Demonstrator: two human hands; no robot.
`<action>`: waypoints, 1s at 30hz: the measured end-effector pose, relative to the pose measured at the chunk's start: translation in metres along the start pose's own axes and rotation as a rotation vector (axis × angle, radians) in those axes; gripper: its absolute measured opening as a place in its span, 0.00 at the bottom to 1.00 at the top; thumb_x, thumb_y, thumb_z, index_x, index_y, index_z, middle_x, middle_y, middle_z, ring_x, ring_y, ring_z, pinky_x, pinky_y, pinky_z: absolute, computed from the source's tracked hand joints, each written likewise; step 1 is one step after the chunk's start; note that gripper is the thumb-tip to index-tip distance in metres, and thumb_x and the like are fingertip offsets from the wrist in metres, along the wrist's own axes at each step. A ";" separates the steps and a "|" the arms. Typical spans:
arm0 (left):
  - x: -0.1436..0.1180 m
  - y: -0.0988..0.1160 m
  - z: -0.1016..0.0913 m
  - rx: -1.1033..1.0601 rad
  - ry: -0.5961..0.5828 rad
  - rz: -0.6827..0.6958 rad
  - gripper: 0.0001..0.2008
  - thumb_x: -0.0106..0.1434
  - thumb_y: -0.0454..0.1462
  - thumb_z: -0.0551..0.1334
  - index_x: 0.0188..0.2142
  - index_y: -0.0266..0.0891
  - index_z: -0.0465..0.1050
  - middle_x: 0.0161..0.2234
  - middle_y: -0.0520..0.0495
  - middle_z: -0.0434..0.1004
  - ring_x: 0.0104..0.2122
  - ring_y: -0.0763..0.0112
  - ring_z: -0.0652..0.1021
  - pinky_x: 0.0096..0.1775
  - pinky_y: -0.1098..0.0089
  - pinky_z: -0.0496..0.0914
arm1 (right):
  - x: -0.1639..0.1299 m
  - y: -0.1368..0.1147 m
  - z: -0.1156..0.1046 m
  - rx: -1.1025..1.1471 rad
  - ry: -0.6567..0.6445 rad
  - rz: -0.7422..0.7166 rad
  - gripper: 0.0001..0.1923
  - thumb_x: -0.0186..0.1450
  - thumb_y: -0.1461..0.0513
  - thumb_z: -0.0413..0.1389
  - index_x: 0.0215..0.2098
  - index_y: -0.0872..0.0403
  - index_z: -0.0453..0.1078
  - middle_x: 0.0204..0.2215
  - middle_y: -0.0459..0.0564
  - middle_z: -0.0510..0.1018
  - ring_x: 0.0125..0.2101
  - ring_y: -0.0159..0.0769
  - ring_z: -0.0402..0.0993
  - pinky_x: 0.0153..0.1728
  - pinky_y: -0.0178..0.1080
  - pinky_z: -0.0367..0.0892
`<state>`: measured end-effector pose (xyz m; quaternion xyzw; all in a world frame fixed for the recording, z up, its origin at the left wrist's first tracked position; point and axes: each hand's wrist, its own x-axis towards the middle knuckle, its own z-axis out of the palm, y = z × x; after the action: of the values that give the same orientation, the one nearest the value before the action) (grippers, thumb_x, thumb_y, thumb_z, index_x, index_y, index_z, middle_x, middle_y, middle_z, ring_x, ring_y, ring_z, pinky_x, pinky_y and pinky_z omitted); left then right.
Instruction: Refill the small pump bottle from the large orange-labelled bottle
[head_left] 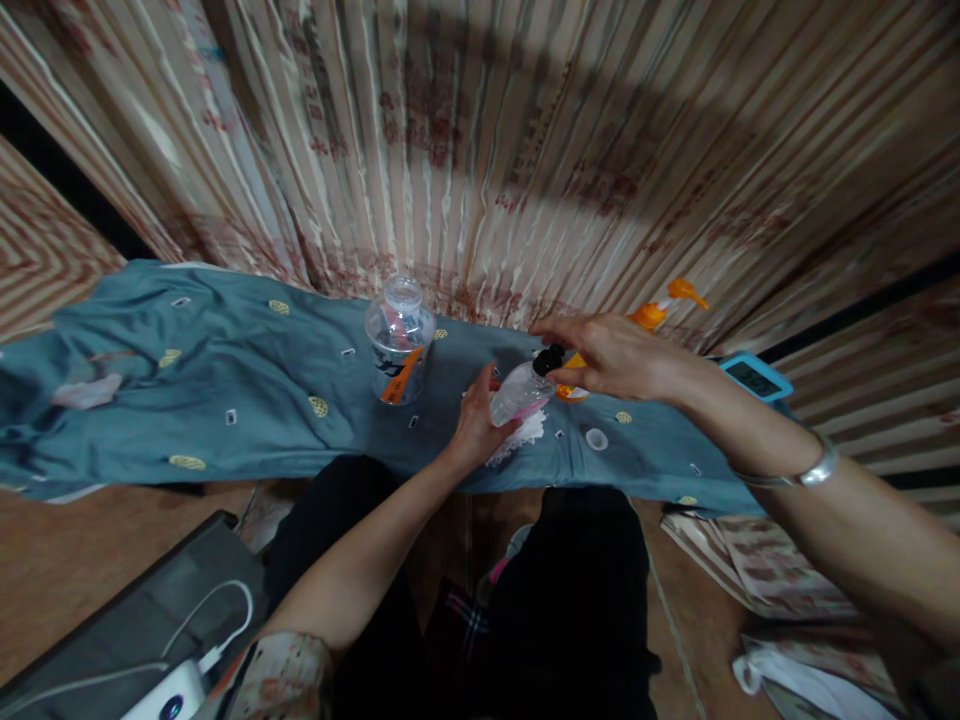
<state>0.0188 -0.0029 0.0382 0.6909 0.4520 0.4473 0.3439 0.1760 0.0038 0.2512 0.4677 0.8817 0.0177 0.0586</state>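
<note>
My left hand [478, 425] is wrapped round a clear plastic bottle [517, 393], which tilts to the right over the cloth. At the bottle's top is a black cap [549, 360], with the thumb and fingers of my right hand [600, 352] closed about it. Under the bottle lies a white lacy piece [529, 437]. Partly hidden behind my right hand stands an orange pump bottle [649, 315]; its nozzle points right. A small white round cap [597, 439] rests on the cloth below my right hand.
A clear plastic cup-shaped container [401, 345] with an orange stripe stands left of my hands. The teal cloth [247, 400] covers a narrow table. At its right end sits a blue-framed digital timer [756, 377]. A patterned curtain [450, 150] hangs close behind.
</note>
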 end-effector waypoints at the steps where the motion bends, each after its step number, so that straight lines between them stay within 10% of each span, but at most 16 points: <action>1: 0.000 0.000 0.000 0.002 0.001 -0.002 0.50 0.52 0.38 0.74 0.68 0.39 0.49 0.54 0.36 0.75 0.55 0.49 0.75 0.58 0.46 0.67 | 0.000 0.000 -0.001 0.008 -0.009 -0.014 0.25 0.65 0.60 0.61 0.59 0.55 0.68 0.47 0.53 0.82 0.46 0.43 0.80 0.40 0.37 0.67; 7: -0.001 0.002 -0.001 0.020 0.010 0.008 0.49 0.53 0.38 0.73 0.68 0.39 0.50 0.54 0.37 0.75 0.55 0.49 0.76 0.57 0.47 0.68 | 0.003 -0.006 0.001 -0.163 -0.044 0.104 0.20 0.71 0.49 0.54 0.43 0.58 0.76 0.28 0.56 0.81 0.33 0.47 0.81 0.30 0.39 0.62; 13: 0.000 0.002 -0.001 0.007 0.003 0.009 0.49 0.53 0.39 0.73 0.69 0.37 0.49 0.53 0.36 0.75 0.55 0.48 0.75 0.58 0.47 0.68 | 0.002 -0.001 0.005 -0.043 -0.028 -0.030 0.19 0.65 0.60 0.60 0.54 0.53 0.73 0.45 0.53 0.83 0.45 0.46 0.80 0.41 0.40 0.68; 30: 0.000 0.002 -0.001 -0.012 0.001 -0.007 0.50 0.52 0.37 0.74 0.68 0.39 0.50 0.54 0.37 0.75 0.55 0.48 0.75 0.58 0.46 0.68 | 0.004 -0.004 0.002 -0.148 -0.069 0.099 0.20 0.71 0.50 0.54 0.49 0.58 0.75 0.29 0.53 0.81 0.33 0.46 0.80 0.29 0.38 0.59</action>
<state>0.0188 -0.0036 0.0397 0.6870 0.4521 0.4490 0.3494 0.1705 0.0047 0.2484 0.5056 0.8512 0.0696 0.1225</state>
